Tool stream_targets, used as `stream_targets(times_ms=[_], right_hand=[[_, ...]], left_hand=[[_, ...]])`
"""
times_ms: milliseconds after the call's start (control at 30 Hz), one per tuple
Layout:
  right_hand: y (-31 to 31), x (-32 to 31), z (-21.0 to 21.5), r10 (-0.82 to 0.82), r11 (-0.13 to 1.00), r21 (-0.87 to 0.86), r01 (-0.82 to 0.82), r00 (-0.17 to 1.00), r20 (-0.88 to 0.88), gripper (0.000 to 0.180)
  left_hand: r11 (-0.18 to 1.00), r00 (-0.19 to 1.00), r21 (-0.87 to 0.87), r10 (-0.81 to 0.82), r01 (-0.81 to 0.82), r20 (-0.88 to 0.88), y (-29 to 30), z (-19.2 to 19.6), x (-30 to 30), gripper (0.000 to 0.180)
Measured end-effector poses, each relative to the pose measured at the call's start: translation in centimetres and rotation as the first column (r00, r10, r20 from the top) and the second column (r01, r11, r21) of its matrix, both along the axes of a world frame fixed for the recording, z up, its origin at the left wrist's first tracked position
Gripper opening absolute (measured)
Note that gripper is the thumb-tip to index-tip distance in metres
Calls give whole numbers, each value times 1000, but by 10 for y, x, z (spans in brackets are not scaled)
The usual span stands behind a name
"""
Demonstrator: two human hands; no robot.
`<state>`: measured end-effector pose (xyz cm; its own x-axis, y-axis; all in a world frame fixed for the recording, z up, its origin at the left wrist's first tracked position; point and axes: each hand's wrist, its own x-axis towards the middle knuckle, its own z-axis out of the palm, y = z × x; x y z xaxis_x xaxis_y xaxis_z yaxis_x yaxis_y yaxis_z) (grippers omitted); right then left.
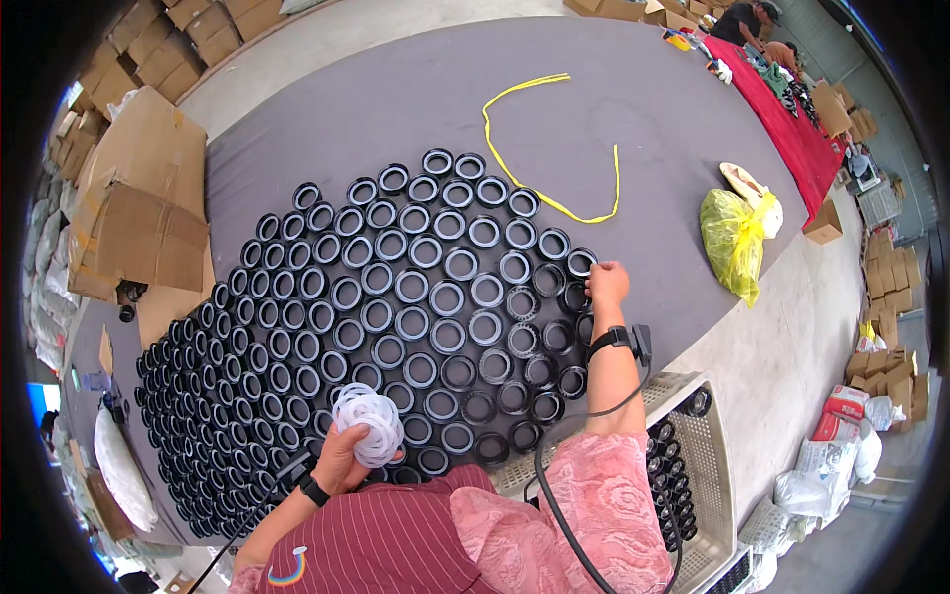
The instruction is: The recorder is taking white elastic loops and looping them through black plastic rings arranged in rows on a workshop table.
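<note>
Fingers of my left hand (341,461) are wrapped round a bunch of thin, translucent white plastic rings (368,426), low over the near side of the table. My right hand (608,284) reaches to the right edge of a wide field of black rings. Its fingertips are pinched together at a black ring (582,262) there; what lies between them is hidden. Many black rings, such as one near the middle (412,287), show a pale inner band. Several at the lower right, such as this darker black ring (479,407), show none.
A grey cloth-covered table (653,198) bears the rings, a yellow strap (495,148) and a yellow plastic bag (732,243). An open cardboard box (139,198) stands at left. A plastic crate (717,436) holding black rings sits close at right. Another person (742,22) is at the far right.
</note>
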<state>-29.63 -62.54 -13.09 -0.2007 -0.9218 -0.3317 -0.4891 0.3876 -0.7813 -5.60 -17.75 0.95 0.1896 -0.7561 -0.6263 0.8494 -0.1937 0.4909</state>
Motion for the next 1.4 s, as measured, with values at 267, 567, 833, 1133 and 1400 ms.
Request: stream_targets(times_ms=[267, 567, 833, 1133, 1400], right_hand=[[35, 26, 25, 149, 904, -290, -313, 868, -473, 22], [252, 112, 138, 767, 531, -190, -826, 373, 522, 20], [294, 119, 151, 621, 605, -90, -791, 398, 676, 13], [235, 76, 122, 443, 858, -59, -511, 677, 588, 17], [116, 26, 53, 156, 986, -130, -108, 874, 460, 13]], left_hand=[[995, 998, -79, -63, 62, -16, 5, -2, 2, 59], [989, 995, -113, -101, 99, -17, 6, 0, -8, 53], [988, 996, -126, -93, 90, -17, 21, 9, -9, 49], [989, 997, -136, -58, 50, -57, 34, 2, -6, 49], [998, 998, -42, -55, 54, -29, 22, 5, -9, 49]])
